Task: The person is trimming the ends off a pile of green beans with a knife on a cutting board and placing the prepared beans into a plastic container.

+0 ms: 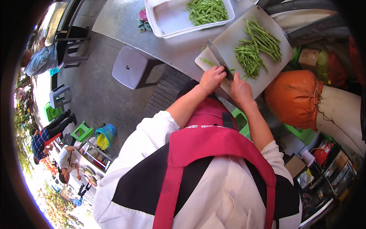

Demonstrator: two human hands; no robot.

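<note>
My right hand is closed around the handle end of a large kitchen knife, whose blade slants up and left over the white cutting board. Against the left side of the blade rest the curled fingers of my left hand; what lies beneath them is hidden. A green bean piece lies just above my left hand. Right of the blade, a pile of sliced green beans touches a bundle of whole green beans. More sliced beans fill the right part of a white plastic tray.
The board and tray stand on a metal table, with a coloured cloth beside the tray. A grey stool stands left of the table. An orange-covered bulky object adjoins the board's right side. Other people are farther off at left.
</note>
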